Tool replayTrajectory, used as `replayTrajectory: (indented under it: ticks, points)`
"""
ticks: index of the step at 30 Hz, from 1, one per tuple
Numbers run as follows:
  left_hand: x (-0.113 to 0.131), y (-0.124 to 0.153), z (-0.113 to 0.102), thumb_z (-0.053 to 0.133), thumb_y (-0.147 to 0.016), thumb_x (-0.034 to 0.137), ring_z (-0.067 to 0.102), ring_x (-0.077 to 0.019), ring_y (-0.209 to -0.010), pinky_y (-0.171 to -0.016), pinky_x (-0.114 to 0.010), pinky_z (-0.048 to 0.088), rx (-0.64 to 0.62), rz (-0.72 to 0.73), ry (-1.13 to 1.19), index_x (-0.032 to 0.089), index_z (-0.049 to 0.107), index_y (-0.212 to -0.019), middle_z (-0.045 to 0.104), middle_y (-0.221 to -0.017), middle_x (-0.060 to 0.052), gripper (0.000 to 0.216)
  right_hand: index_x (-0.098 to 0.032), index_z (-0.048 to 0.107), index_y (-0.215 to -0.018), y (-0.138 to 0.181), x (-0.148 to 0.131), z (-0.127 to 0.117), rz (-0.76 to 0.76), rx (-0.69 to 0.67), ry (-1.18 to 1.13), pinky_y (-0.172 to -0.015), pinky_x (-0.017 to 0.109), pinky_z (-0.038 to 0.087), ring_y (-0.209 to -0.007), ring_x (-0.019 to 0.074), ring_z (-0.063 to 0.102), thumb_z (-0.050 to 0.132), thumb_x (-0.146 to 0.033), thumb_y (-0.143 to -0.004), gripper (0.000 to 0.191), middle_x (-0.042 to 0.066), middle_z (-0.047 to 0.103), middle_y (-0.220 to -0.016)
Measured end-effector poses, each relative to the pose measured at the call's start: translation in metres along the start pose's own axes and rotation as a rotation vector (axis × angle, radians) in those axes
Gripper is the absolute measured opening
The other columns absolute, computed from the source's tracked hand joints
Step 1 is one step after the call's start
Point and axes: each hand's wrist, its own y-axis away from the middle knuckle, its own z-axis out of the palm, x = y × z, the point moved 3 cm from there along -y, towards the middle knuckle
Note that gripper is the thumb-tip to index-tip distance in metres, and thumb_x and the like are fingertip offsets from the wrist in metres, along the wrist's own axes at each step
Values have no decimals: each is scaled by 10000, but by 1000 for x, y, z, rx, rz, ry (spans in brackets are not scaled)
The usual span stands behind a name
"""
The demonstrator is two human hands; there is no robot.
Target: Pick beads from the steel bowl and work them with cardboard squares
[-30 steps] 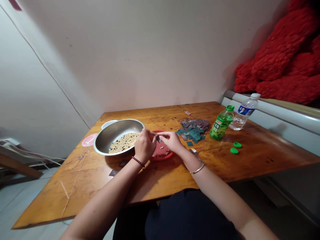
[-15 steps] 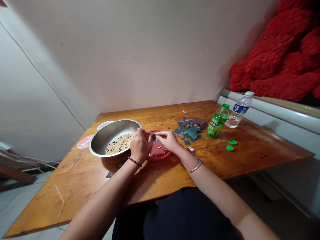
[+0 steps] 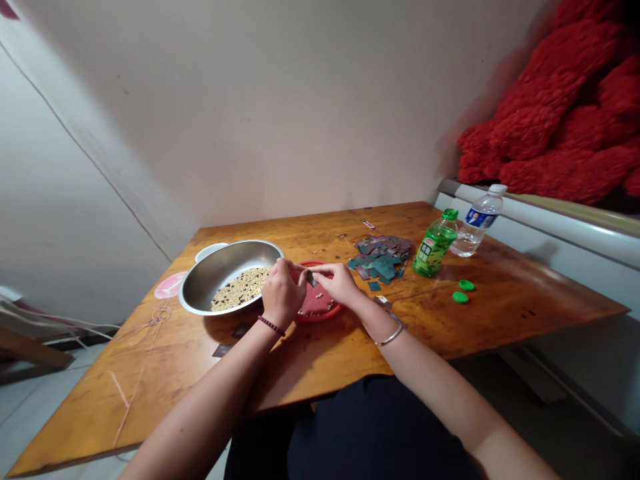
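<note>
Over a red basket [image 3: 320, 320] with a red inside, my left hand [image 3: 285, 290] and my right hand [image 3: 337, 283] meet with fingers pinched. Between them is a small dark square piece [image 3: 311, 277] that looks like paper or sandpaper, gripped by both. Several small pale beads or beans lie in the basket. Left of my left hand, a tilted steel bowl [image 3: 197, 283] contains many pale and some dark bead-like pieces [image 3: 243, 288]. A pile of dark brown and green squares [image 3: 383, 257] lies beyond my right hand.
A green drink bottle [image 3: 436, 243] and a clear water bottle [image 3: 480, 220] stand on the right of the wooden table [image 3: 165, 393], near two green caps [image 3: 461, 297]. Loose string [image 3: 145, 333] and a pink disc [image 3: 170, 285] lie left. Red fluffy material [image 3: 550, 113] is heaped at the right.
The fingers have shifted very slightly around the dark square piece. Both hands stay over the basket, and the other things have not moved.
</note>
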Motion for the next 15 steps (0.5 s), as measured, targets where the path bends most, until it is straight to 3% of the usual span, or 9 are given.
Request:
replayTrajectory:
  ticks: [15]
  points:
    - [0,-2,-3,578,-775,331,605,-192,-751,-593,-276,393,-9,-15,13,210,448,-910,642,-828,-44,223,-197,733,-935,0,-2,0,4,4,-9,-776,326,553,-855,216,698,571,-185,-784,221,53,736,-925]
